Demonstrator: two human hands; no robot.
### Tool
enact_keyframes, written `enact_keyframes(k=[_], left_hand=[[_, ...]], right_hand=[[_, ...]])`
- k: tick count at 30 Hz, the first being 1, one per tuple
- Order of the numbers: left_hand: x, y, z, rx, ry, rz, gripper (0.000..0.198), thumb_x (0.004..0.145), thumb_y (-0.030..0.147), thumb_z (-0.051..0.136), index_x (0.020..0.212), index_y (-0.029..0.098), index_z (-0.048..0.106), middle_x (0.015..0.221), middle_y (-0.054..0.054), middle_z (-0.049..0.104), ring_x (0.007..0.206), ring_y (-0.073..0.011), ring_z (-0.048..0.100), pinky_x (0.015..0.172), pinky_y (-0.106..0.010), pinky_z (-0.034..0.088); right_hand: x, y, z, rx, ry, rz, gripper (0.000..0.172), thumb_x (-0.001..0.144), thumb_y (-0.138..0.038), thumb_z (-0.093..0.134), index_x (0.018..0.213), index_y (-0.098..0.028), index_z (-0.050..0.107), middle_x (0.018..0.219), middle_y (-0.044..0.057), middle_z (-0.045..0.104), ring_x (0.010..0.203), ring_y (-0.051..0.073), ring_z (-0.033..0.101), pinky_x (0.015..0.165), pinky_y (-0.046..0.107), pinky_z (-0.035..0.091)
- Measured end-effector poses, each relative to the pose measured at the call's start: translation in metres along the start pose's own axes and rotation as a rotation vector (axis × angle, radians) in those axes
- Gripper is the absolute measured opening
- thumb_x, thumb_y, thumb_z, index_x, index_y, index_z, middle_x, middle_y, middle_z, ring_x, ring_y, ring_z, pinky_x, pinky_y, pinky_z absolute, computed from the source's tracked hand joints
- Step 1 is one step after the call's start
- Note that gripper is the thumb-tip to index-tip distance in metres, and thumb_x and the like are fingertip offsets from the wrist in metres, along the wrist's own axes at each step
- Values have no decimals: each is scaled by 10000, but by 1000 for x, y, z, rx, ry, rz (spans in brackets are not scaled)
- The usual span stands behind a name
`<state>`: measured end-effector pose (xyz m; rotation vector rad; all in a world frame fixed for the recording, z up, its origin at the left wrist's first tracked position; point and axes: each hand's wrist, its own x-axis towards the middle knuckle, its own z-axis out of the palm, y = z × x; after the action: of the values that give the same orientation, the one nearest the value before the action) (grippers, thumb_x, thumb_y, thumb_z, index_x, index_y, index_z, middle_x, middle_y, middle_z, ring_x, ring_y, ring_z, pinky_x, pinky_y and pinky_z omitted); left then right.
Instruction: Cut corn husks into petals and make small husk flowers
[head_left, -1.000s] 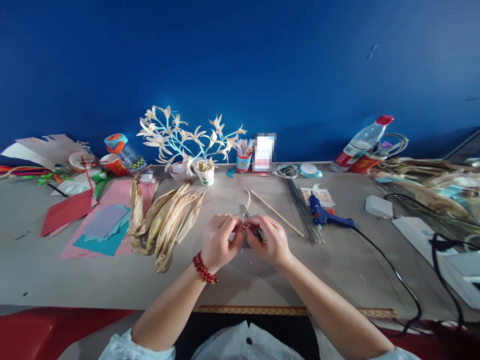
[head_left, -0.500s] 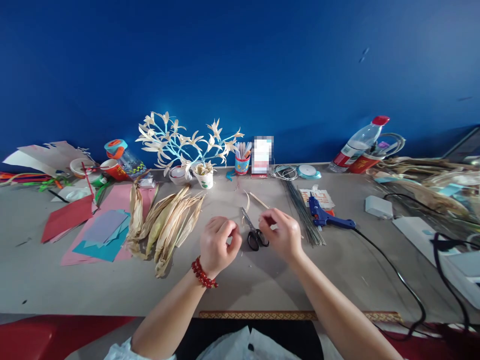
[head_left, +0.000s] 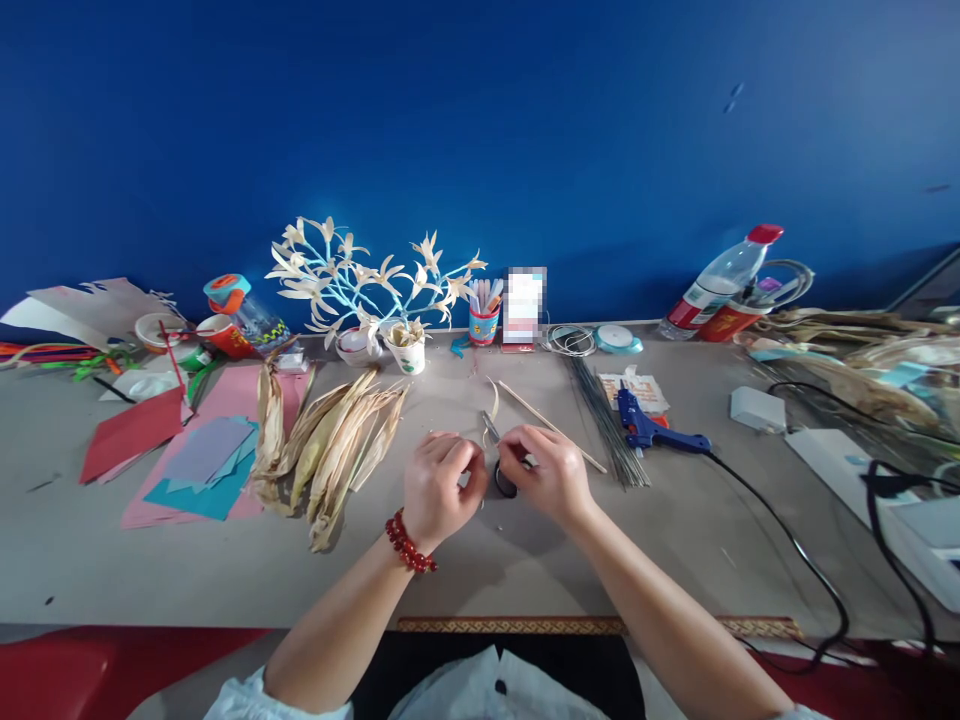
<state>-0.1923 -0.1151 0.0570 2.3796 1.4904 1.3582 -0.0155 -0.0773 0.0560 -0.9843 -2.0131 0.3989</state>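
Note:
My left hand [head_left: 435, 488], with a red bead bracelet at the wrist, is curled into a pinch just left of a pair of scissors [head_left: 501, 462] lying on the grey table [head_left: 480, 560]. My right hand [head_left: 546, 472] is also curled, its fingertips pinched close to the left hand's and partly covering the scissors' black handles. What the fingers pinch is too small to make out. A heap of dried corn husks [head_left: 330, 440] lies to the left of my hands.
A thin wooden stick [head_left: 551, 427], a bundle of green wires [head_left: 604, 420] and a blue glue gun [head_left: 652, 430] with its black cord lie to the right. Coloured paper sheets [head_left: 187, 445] lie left. A husk-flower branch in a cup [head_left: 375, 285], a pen cup and a bottle [head_left: 716, 285] line the wall.
My hands were together over the scissors, drew apart half a second ago leaving the scissors on the table, and have now come close together again above them.

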Motion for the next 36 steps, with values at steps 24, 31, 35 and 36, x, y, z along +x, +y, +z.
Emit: enact_keyframes(k=[24, 31, 35, 36], left_hand=[[-2, 1, 4, -45, -24, -13, 133, 802, 122, 553, 727, 221, 505, 630, -7, 580, 625, -175, 548, 724, -338, 465], [-1, 1, 1, -33, -3, -48, 167, 787, 89, 533, 703, 223, 479, 618, -2, 552, 631, -178, 532, 683, -320, 444], [0, 2, -1, -37, -14, -58, 166, 793, 104, 534, 698, 224, 469, 618, -3, 555, 618, -177, 532, 671, -321, 432], [1, 2, -1, -40, -28, -51, 165, 798, 110, 534, 699, 225, 469, 620, -4, 558, 615, -176, 533, 676, -322, 433]], right_hand=[[-1, -10, 5, 21, -88, -72, 82, 859, -190, 549, 810, -200, 614, 634, -4, 624, 553, 120, 545, 554, 221, 405], [5, 5, -11, -29, -26, -13, 102, 868, -199, 551, 786, -206, 612, 649, -5, 661, 558, 126, 599, 578, 221, 435], [4, 0, -9, 57, -25, -4, 82, 876, -222, 565, 939, -209, 616, 758, 12, 709, 638, 140, 655, 626, 224, 480], [3, -3, -6, 67, -57, -20, 104, 872, -227, 572, 966, -208, 614, 776, 16, 712, 649, 141, 657, 625, 223, 480]])
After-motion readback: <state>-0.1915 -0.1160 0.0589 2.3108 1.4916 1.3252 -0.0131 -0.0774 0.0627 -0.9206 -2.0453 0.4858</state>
